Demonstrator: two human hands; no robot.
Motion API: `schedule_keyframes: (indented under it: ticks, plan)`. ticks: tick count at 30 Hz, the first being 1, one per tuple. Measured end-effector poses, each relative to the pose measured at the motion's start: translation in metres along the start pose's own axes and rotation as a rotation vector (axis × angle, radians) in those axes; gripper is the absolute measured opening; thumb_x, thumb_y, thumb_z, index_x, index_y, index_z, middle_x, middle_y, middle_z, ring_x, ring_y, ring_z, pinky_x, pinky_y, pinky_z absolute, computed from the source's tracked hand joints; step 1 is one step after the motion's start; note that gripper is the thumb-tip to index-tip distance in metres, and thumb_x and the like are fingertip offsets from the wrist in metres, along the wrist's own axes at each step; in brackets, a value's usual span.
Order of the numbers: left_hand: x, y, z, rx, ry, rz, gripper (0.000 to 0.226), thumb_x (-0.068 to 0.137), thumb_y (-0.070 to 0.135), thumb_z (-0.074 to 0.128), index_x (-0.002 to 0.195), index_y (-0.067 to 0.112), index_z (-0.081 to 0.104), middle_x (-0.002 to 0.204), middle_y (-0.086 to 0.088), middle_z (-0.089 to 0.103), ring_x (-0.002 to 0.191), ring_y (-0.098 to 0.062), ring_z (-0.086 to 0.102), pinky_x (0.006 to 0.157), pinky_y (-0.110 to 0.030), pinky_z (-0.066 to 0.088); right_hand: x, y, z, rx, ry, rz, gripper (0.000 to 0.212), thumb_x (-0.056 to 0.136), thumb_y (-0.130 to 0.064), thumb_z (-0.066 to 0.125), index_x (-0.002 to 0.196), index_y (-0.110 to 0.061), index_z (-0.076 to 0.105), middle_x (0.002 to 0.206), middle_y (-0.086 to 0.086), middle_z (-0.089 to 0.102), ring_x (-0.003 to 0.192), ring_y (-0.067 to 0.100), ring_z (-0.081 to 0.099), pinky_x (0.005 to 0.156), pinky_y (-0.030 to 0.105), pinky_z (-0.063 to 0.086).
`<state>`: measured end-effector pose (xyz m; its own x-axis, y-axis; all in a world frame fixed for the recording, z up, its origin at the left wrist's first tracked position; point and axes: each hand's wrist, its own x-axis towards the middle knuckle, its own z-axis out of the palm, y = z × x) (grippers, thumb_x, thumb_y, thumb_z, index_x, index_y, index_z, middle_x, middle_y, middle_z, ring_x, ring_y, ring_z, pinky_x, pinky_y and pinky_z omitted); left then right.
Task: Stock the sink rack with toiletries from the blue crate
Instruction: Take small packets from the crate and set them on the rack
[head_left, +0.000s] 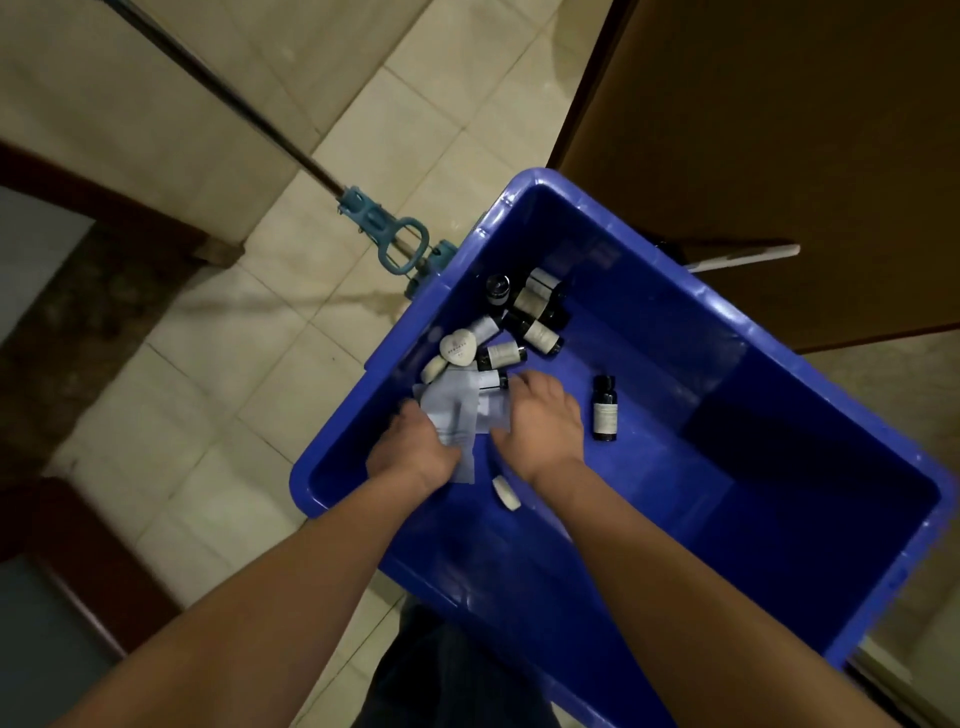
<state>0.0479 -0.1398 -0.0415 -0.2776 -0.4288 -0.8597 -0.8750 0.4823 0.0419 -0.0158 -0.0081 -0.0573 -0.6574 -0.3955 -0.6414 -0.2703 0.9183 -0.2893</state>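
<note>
Picking step, in the crate (779, 415) mid-frame. Left hand (410, 449) curls round packets (457, 410). Right hand (543, 421) touches them, but I cannot tell its grip. Next, lift them out.

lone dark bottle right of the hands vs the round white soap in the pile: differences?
Colour: the lone bottle is dark with a pale label; the round soap is white.
Shape: the bottle is a capped cylinder, the soap a flat puck.
Placement: the bottle lies alone, the soap sits in the pile.
Both are inside the blue crate, neither held.
</note>
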Motion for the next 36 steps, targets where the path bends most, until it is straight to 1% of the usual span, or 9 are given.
schedule_keyframes:
  ticks: [3, 9, 15, 18, 22, 26, 31, 34, 36]
  plan:
    - [0.008, 0.003, 0.005, 0.012, 0.025, -0.026, 0.077, 0.079, 0.046, 0.073, 0.131, 0.008, 0.030, 0.130, -0.012, 0.050, 0.110, -0.032, 0.058, 0.078, -0.041, 0.052, 0.012, -0.001, 0.005, 0.010, 0.018, 0.010, 0.065, 0.089, -0.031, 0.061, 0.147, -0.014, 0.036, 0.144, 0.005, 0.038, 0.134, 0.026, 0.033, 0.113, 0.037, 0.023]
    - [0.014, 0.013, 0.017, -0.019, 0.066, -0.083, 0.085, 0.079, 0.046, 0.072, 0.136, 0.007, 0.023, 0.137, -0.015, 0.041, 0.112, -0.036, 0.056, 0.074, -0.040, 0.049, 0.029, -0.002, 0.005, -0.063, 0.044, 0.029, 0.044, 0.081, -0.035, 0.068, 0.116, -0.011, 0.054, 0.123, 0.008, 0.046, 0.116, 0.029, 0.040, 0.097, 0.038, 0.031]
    - [0.015, 0.017, 0.022, -0.049, 0.086, -0.128, 0.085, 0.082, 0.047, 0.070, 0.139, 0.006, 0.021, 0.143, -0.016, 0.033, 0.115, -0.038, 0.054, 0.082, -0.045, 0.049, 0.029, -0.004, 0.009, -0.025, 0.041, 0.036, 0.048, 0.084, -0.033, 0.068, 0.123, -0.014, 0.048, 0.122, 0.007, 0.048, 0.105, 0.027, 0.054, 0.095, 0.037, 0.031]
    - [0.016, 0.017, 0.022, -0.024, 0.081, -0.126, 0.085, 0.083, 0.047, 0.070, 0.140, 0.006, 0.021, 0.143, -0.016, 0.033, 0.114, -0.039, 0.055, 0.078, -0.044, 0.048, 0.030, -0.002, 0.012, -0.048, 0.054, 0.055, 0.041, 0.084, -0.037, 0.069, 0.114, -0.016, 0.052, 0.112, 0.004, 0.058, 0.106, 0.025, 0.053, 0.093, 0.035, 0.031]
    - [0.015, 0.017, 0.018, 0.026, 0.067, -0.113, 0.077, 0.089, 0.041, 0.065, 0.140, 0.006, 0.020, 0.142, -0.017, 0.034, 0.115, -0.039, 0.054, 0.071, -0.040, 0.043, 0.031, -0.001, 0.010, -0.131, -0.096, 0.071, 0.028, 0.089, -0.045, 0.061, 0.099, -0.019, 0.060, 0.102, 0.003, 0.062, 0.108, 0.025, 0.050, 0.095, 0.037, 0.028]
    - [0.008, 0.019, 0.011, 0.070, 0.009, -0.068, 0.065, 0.092, 0.039, 0.060, 0.136, 0.004, 0.027, 0.139, -0.018, 0.037, 0.113, -0.037, 0.055, 0.071, -0.038, 0.043, 0.025, -0.002, 0.007, -0.222, -0.197, 0.044, 0.011, 0.088, -0.031, 0.057, 0.091, -0.020, 0.059, 0.096, 0.001, 0.058, 0.107, 0.025, 0.047, 0.099, 0.039, 0.026]
    - [-0.009, 0.025, -0.002, 0.094, -0.082, -0.039, 0.054, 0.092, 0.025, 0.062, 0.132, 0.004, 0.034, 0.135, -0.019, 0.043, 0.113, -0.036, 0.055, 0.081, -0.041, 0.048, 0.004, 0.002, -0.015, -0.108, -0.263, 0.057, 0.011, 0.083, -0.027, 0.059, 0.078, -0.021, 0.052, 0.075, -0.002, 0.053, 0.082, 0.022, 0.048, 0.096, 0.037, 0.029]
    - [-0.022, 0.029, -0.010, 0.104, -0.091, 0.008, 0.047, 0.092, 0.025, 0.061, 0.127, 0.006, 0.036, 0.123, -0.016, 0.055, 0.106, -0.034, 0.059, 0.074, -0.039, 0.047, -0.013, 0.005, -0.029, 0.085, -0.311, 0.113, 0.012, 0.085, -0.023, 0.061, 0.083, -0.019, 0.049, 0.075, -0.002, 0.050, 0.076, 0.022, 0.052, 0.069, 0.030, 0.041]
    - [-0.033, 0.030, -0.015, 0.097, -0.085, 0.068, 0.041, 0.092, 0.028, 0.059, 0.122, 0.008, 0.038, 0.116, -0.014, 0.059, 0.100, -0.034, 0.061, 0.069, -0.036, 0.045, -0.028, 0.008, -0.036, 0.138, -0.300, 0.166, 0.015, 0.085, -0.019, 0.061, 0.087, -0.018, 0.047, 0.078, -0.001, 0.049, 0.077, 0.022, 0.051, 0.052, 0.027, 0.033]
